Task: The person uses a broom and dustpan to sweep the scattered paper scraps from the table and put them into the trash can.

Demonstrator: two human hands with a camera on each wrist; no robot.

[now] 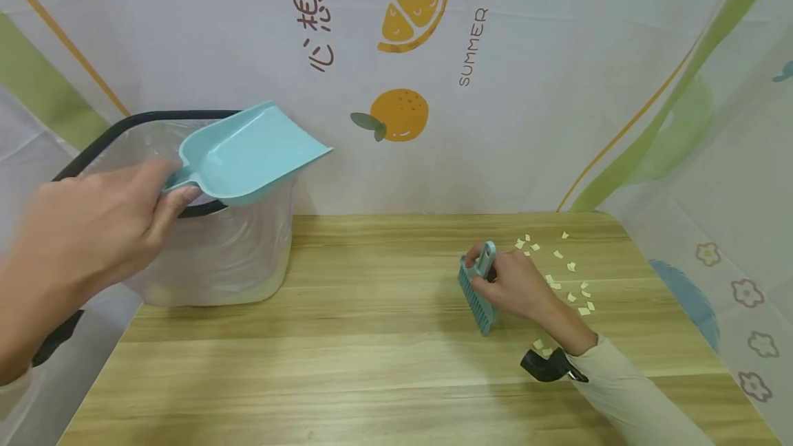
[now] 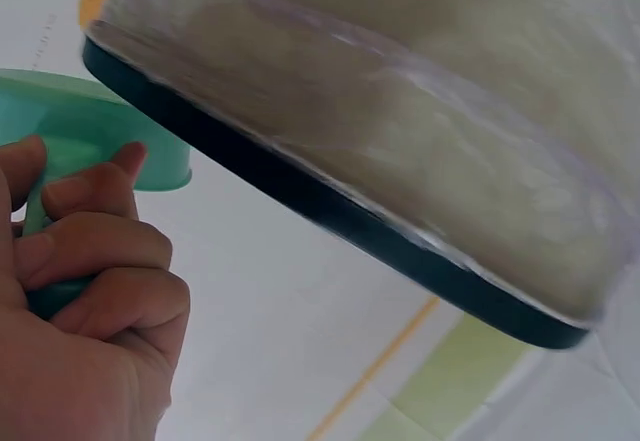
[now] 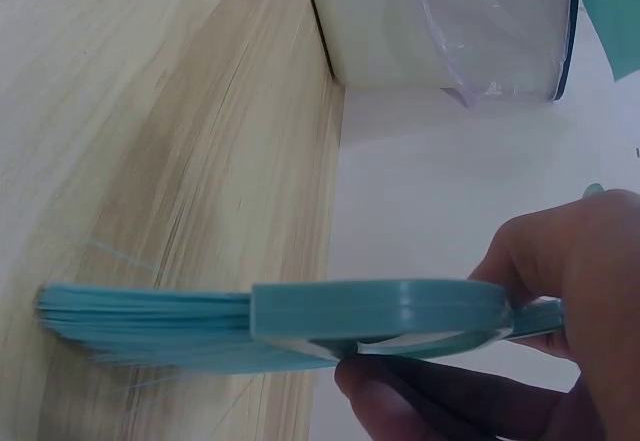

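Now: left hand (image 1: 105,224) on a dustpan (image 1: 250,157), right hand (image 1: 514,283) on a brush (image 1: 477,296)

The left hand grips the light-blue dustpan by its handle, thumb and curled fingers closed round it. From that hand the pan reaches away to the right, raised above the dark rim of a bin (image 1: 217,257), with its wide front edge past the rim. The bin, lined with a clear bag, stands on the surface (image 1: 359,356) below and just to the right of the left hand.

Well to the right of the left hand and lower down, the right hand pinches the blue-green brush near its handle, thumb on one side and fingers on the other. Its bristles point down at the surface, to the left of the fingers; whether the tips touch is hard to tell. Small pale-yellow scraps (image 1: 571,267) lie scattered beyond and to the right of the right hand, and a few more sit beside its wrist, next to a black wrist mount (image 1: 545,367) at the sleeve (image 1: 626,384). Beyond both hands hangs a white cloth (image 1: 526,122) printed with oranges and lettering.
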